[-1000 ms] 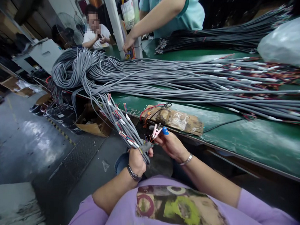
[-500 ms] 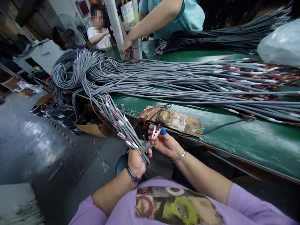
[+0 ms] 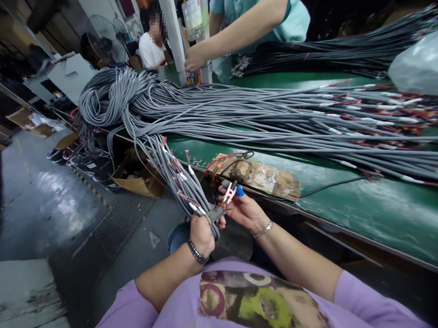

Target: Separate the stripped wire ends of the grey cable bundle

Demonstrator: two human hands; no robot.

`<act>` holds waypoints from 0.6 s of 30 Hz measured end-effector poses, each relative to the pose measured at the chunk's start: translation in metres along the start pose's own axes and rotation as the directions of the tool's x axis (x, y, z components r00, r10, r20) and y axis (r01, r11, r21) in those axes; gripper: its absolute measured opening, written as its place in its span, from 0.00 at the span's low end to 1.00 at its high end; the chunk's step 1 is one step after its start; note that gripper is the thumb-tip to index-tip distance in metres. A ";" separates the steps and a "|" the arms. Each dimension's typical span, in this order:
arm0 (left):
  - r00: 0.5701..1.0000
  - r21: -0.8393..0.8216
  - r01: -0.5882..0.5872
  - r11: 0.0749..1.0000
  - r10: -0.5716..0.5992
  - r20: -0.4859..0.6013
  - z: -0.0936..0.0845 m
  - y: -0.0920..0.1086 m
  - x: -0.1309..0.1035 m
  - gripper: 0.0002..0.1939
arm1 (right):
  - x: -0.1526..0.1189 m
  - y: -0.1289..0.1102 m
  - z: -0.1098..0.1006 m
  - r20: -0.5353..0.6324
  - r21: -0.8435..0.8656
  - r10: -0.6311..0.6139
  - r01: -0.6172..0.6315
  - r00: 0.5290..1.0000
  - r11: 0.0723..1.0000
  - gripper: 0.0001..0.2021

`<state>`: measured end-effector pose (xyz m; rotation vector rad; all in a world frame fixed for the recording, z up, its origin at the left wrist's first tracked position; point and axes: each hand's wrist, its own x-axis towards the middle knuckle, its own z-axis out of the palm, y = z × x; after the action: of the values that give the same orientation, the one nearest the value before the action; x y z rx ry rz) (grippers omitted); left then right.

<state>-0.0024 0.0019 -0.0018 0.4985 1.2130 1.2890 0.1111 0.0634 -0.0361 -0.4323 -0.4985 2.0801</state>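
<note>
My left hand (image 3: 203, 231) is wrapped round a bundle of grey cables (image 3: 189, 182) whose stripped ends show white sleeves and thin coloured wires. A thicker grey piece lies across the bundle at my fingers. Close by on the right, my right hand (image 3: 245, 211) pinches a pale pink clip (image 3: 230, 192) beside the thin wires. Blue and grey covers sit on fingertips of that hand. Just beyond it, a worn wooden block (image 3: 276, 181) rests at the bench edge, with red and black leads at its left end.
Long grey cables (image 3: 243, 107) lie across the green bench (image 3: 394, 215). Black cables (image 3: 318, 57) and a plastic bag (image 3: 426, 62) are farther back. A person's arm (image 3: 242, 32) reaches to a white post; another person sits behind. An open carton (image 3: 140, 182) stands below the bench.
The view has shifted slightly. The seated person has lowered an arm and turned. The reaching arm's hand has moved a little at the post. My hands keep their holds.
</note>
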 end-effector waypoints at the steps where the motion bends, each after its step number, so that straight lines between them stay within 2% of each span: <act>1: 1.000 -0.005 -0.002 1.000 0.002 0.001 0.000 0.000 0.000 0.14 | 0.000 0.000 0.000 0.008 -0.001 0.001 -0.001 1.000 1.000 0.14; 8: 0.999 -0.038 -0.042 0.998 0.043 0.025 -0.001 0.002 -0.002 0.15 | -0.005 0.001 0.000 0.041 0.067 0.030 -0.032 0.999 0.997 0.18; 13: 0.996 -0.030 -0.080 0.996 0.082 0.042 -0.008 0.001 -0.006 0.13 | -0.011 0.000 -0.006 0.033 0.112 -0.004 0.000 0.999 0.994 0.14; 18: 0.996 -0.035 -0.078 0.996 0.079 0.036 -0.013 -0.001 -0.006 0.13 | -0.021 -0.004 -0.011 0.083 -0.004 0.101 -0.101 0.991 0.995 0.14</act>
<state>-0.0122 -0.0078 -0.0051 0.5482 1.1484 1.3592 0.1302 0.0494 -0.0414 -0.3790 -0.5357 2.2023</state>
